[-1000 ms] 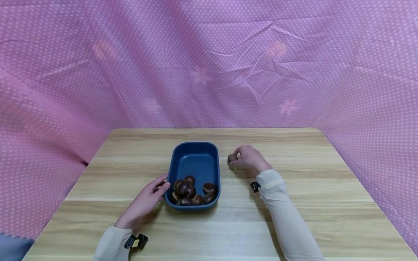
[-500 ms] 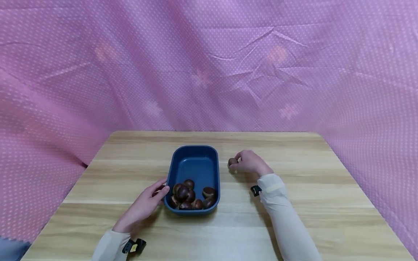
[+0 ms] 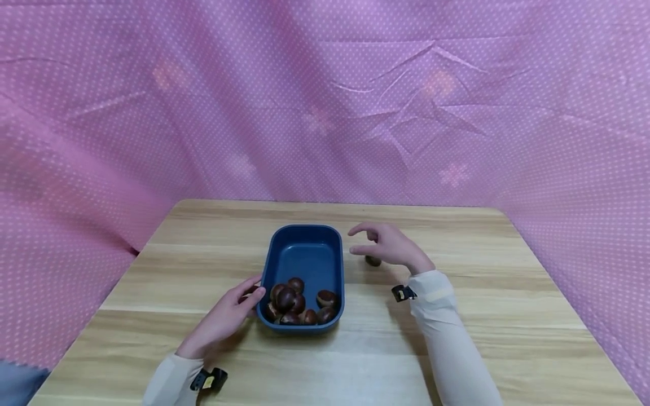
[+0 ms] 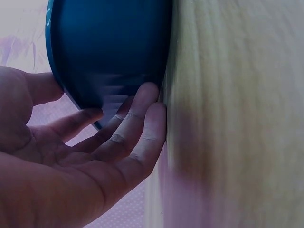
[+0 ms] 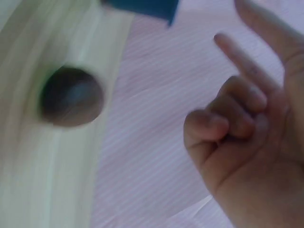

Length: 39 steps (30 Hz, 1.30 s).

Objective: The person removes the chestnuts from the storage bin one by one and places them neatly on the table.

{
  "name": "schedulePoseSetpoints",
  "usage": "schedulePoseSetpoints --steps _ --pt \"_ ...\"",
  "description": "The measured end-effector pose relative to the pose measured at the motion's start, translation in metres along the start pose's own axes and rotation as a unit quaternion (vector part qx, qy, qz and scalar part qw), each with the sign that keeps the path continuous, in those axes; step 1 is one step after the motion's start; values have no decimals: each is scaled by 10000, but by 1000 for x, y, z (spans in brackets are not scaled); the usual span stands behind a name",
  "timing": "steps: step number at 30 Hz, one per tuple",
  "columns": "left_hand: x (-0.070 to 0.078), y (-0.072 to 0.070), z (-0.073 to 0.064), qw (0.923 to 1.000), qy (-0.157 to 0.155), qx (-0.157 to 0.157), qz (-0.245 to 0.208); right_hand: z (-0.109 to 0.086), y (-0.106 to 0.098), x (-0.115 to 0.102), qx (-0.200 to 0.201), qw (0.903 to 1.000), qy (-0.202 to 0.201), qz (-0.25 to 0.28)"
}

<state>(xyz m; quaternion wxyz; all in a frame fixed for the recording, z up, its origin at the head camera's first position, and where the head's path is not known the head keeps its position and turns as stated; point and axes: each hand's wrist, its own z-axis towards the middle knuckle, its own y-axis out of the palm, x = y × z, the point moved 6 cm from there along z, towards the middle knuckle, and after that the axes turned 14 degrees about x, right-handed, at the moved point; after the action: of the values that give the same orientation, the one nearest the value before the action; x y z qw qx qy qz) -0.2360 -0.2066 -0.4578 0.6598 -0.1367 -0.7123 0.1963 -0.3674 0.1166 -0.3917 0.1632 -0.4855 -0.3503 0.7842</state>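
Note:
My left hand (image 3: 225,318) is at the near left side of a blue rectangular box (image 3: 307,248). Its thumb meets the rim, and the other fingers rest against the outer wall, as the left wrist view shows. Several glossy brown chestnuts (image 3: 286,299) lie in the box's near end. To the right of the box, my right hand (image 3: 391,245) holds nothing; thumb and index finger are extended and apart, the others curl in. One chestnut (image 5: 71,96) sits on the table, partly hidden below the right hand in the head view and blurred in the right wrist view.
A light wood-grain table (image 3: 355,361) with rounded far corners carries everything. Pink dotted cloth (image 3: 315,101) hangs behind it and along both sides. Each wrist wears a small black camera, such as the right one (image 3: 403,292).
My right hand has let go of the chestnut, and its thumb and index finger have spread apart. The chestnut now lies slightly nearer and to the right. The left hand stays at the box.

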Motion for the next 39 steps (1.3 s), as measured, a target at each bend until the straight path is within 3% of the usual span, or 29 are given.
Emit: schedulePoseSetpoints --steps 6,11,20,26,34,39 --pt "-1 0 0 10000 -23 -38 -6 -5 13 -38 -594 9948 -672 475" --pt "-2 0 -1 9999 20 -6 -108 -9 32 -57 -1167 9854 -982 756" --pt "0 0 -6 9998 180 12 -99 -18 69 -78 -1966 9683 -1510 298" --pt "0 0 -5 10000 50 30 8 -24 86 -90 -2165 9580 -1873 142" --pt "-1 0 -7 9999 -52 -55 82 -29 99 -97 -2338 9542 -1863 -131" --pt "0 0 -6 9999 41 -50 -129 -30 102 -101 -2337 9517 -1988 -138"
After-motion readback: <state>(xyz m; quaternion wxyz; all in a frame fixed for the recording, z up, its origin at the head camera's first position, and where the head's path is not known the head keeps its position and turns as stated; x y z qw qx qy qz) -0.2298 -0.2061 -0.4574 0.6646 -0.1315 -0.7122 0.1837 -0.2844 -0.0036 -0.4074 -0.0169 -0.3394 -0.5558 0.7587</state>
